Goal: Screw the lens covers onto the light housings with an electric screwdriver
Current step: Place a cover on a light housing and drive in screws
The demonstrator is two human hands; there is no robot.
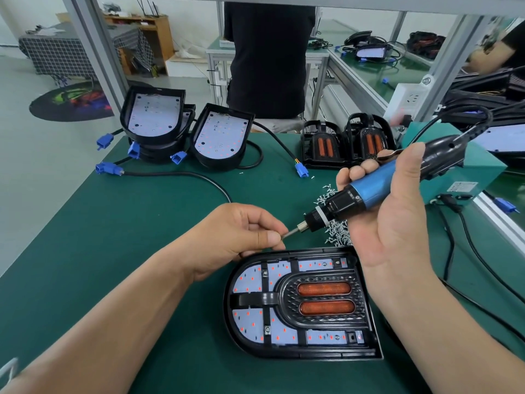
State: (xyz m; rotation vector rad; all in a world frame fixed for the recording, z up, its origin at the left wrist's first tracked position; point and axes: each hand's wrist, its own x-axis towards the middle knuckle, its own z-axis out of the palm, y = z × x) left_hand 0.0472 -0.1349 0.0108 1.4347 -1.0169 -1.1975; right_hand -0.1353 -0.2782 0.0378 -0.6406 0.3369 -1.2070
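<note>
Nearest on the mat, light housing [230,305] with lens cover [287,304] seated, fastening unclear; rear housings [218,135] uncovered, so most work apparently remains. The right hand [397,223] wraps the electric screwdriver [366,191]; the left hand [235,234] pinches its bit [291,232], apparently loading a screw.

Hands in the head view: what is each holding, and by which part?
The right hand grips the electric screwdriver round its blue body; the left hand pinches the tip of its bit.

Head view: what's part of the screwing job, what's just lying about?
In the job: electric screwdriver in right hand; left hand pinching its bit; lens cover on light housing; screw pile.
Lying about: stacked housings, spare lens covers, blue connectors, teal box.
</note>
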